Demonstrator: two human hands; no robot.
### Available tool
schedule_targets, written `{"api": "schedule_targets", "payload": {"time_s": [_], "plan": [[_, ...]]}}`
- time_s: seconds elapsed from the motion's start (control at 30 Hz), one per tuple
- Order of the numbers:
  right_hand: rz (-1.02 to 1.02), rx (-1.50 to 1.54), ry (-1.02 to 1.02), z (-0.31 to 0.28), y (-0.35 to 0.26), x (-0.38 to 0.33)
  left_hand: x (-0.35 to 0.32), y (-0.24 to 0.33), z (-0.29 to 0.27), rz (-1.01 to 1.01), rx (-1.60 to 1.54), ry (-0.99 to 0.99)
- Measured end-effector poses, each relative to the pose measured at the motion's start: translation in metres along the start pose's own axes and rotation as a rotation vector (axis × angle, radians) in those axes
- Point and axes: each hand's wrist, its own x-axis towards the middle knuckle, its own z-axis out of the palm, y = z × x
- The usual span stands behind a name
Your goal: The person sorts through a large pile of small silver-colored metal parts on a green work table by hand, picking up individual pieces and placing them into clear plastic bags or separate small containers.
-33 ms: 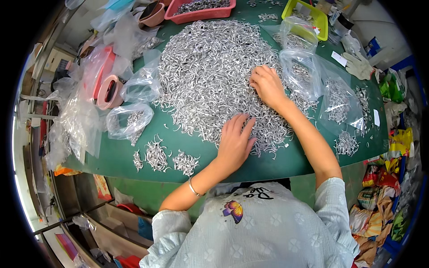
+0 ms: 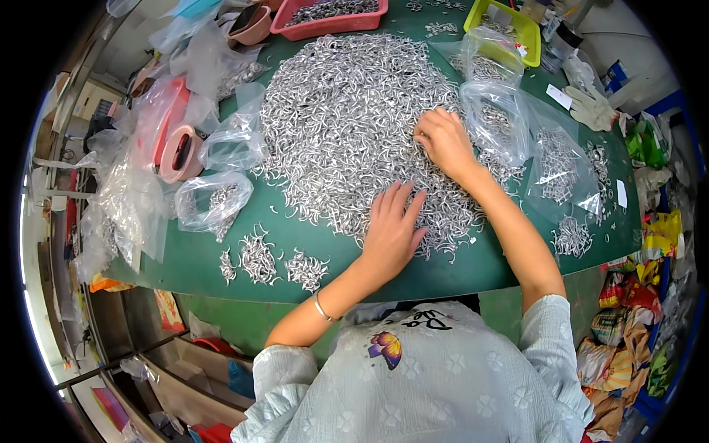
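Note:
A broad heap of small curved silver metal pieces (image 2: pixel 347 111) covers the middle of the green table (image 2: pixel 310 251). My left hand (image 2: pixel 391 232) lies on the heap's near edge, palm down, fingers stretched and a little apart, with nothing seen in it. Farther back and to the right, my right hand (image 2: pixel 445 146) bends its fingers down into the pieces. Its fingertips are drawn together, and what they grip is hidden. Small separate piles of the same pieces (image 2: pixel 258 258) sit near the front edge, left of my left hand.
Clear plastic bags holding metal pieces (image 2: pixel 557 166) lie on the right, and another open bag (image 2: pixel 214 199) is on the left. A pink tray (image 2: pixel 332 24) and a yellow-green tray (image 2: pixel 528 33) stand at the back. A pink basket (image 2: pixel 182 153) is at the left.
My left hand has slid slightly forward and right over the heap's edge. The right hand has barely moved, its fingers still bent into the pieces.

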Motion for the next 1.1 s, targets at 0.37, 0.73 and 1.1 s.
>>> {"api": "schedule_targets", "payload": {"time_s": [0.37, 0.73, 1.1], "plan": [[0.145, 0.356, -0.456, -0.058, -0.016, -0.047, -0.02, -0.001, 0.017, 0.215, 0.107, -0.122], [0.296, 0.439, -0.491, -0.083, -0.015, -0.049, -0.044, -0.002, 0.007, 0.128, 0.08, -0.077], [0.783, 1.407, -0.359, -0.068, -0.022, -0.075, 0.009, 0.014, 0.0, -0.338, -0.706, 0.08]]}}
